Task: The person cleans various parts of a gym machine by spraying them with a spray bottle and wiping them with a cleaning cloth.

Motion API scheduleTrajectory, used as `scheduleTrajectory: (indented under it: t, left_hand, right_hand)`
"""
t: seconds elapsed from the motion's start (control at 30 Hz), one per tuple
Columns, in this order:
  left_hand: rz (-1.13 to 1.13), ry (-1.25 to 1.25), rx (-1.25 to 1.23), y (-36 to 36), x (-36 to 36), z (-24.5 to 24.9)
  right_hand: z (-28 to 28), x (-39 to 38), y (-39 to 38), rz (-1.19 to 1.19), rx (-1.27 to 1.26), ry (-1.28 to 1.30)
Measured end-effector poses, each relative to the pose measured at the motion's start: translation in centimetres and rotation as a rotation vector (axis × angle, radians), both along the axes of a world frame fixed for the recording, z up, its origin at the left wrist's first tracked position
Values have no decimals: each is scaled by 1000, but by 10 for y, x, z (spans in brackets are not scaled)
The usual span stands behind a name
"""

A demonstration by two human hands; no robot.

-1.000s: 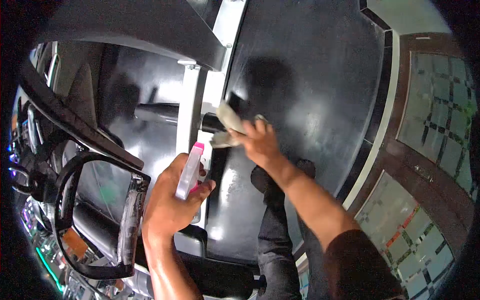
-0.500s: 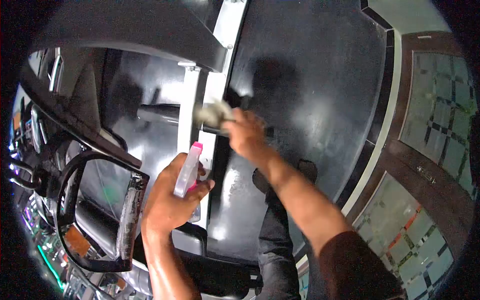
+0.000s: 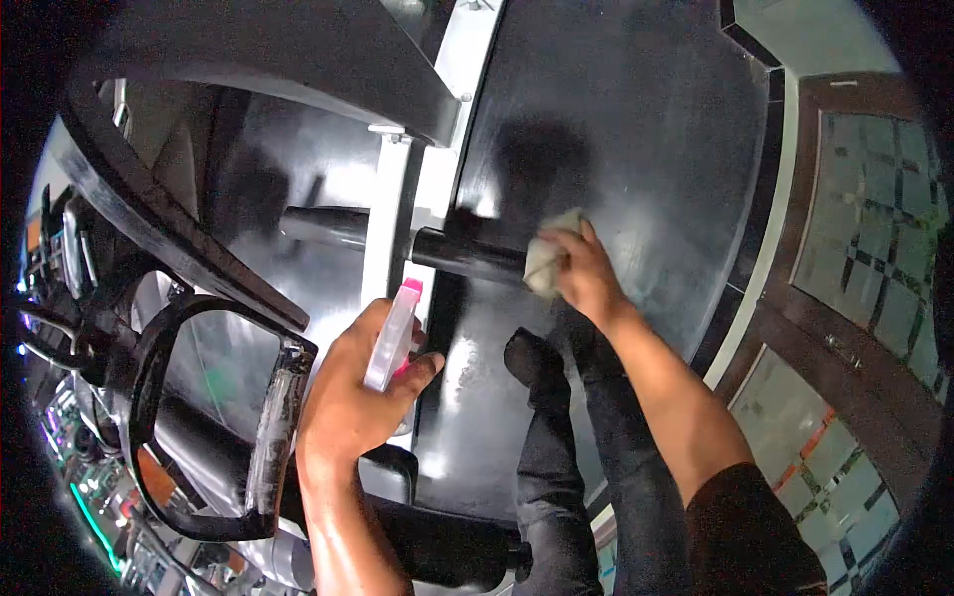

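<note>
My left hand [image 3: 353, 397] is wrapped round a spray bottle with a clear and pink trigger head [image 3: 396, 338]; most of the bottle is hidden by the hand. My right hand [image 3: 588, 270] grips a pale cloth [image 3: 545, 260] at the outer end of a black cylindrical bar [image 3: 467, 254]. The cloth appears to touch the bar's end. This bar sticks out from a white metal frame [image 3: 388, 219], and a similar black bar [image 3: 323, 224] extends from the frame's other side.
A black handle loop [image 3: 149, 397] with a worn grip [image 3: 273, 437] stands left of my left hand. Below lies a black padded roller [image 3: 447, 546]. Dark shiny floor [image 3: 636, 149] stretches to the right, bounded by brown-framed glass doors [image 3: 865, 209]. My legs [image 3: 547, 467] are below.
My right hand has moved the cloth rightward, from beside the white frame to the outer end of the black bar. My left hand still holds the spray bottle, slightly shifted right in view.
</note>
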State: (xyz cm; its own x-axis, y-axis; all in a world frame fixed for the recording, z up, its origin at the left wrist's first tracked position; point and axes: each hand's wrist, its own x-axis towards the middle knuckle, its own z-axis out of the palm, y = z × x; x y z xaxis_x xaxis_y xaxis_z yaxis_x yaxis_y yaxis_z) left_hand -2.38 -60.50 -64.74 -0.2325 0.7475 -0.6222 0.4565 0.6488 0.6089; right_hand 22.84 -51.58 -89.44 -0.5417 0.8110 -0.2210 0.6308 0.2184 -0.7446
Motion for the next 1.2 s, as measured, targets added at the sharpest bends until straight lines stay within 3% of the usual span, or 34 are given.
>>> scheduleTrajectory:
  t: [0.07,0.13,0.2,0.3,0.4,0.43,0.5,0.57,0.7,0.87,0.93,1.03,1.13,1.2]
  left_hand:
    - [15,7,8,0,3,0]
    - [33,-15,-21,-2,3,-2]
    - [62,-62,-74,-4,1,-6]
    - [11,24,-40,0,5,-2]
    - [2,-3,-56,-1,0,-2]
    - [9,0,-58,0,0,-1]
    - [23,7,-65,1,0,2]
    - [38,0,-86,4,1,6]
    - [28,-12,-1,5,0,9]
    - [-7,16,-37,5,1,9]
    - [20,14,-10,3,3,5]
    - [16,2,-28,1,2,1]
    - [-27,51,-26,5,1,9]
    - [18,6,1,3,0,7]
  right_hand:
    - [0,-54,-14,-100,-13,152]
    - [-3,-106,-23,89,184,382]
    - [-24,-146,-52,43,0,217]
    - [-13,-144,-64,195,380,-60]
    - [-23,-121,-61,345,468,-55]
    - [-11,-111,-52,463,363,-190]
    - [-9,-76,-48,405,325,-153]
    - [12,-48,-31,469,70,-447]
    - [21,-15,-26,181,-2,-460]
    - [27,-93,-37,113,238,-281]
    - [11,-133,-48,158,175,-219]
    - [-12,-151,-65,167,388,-218]
    - [-4,-114,-49,313,115,-296]
    - [-6,-66,-38,395,234,-329]
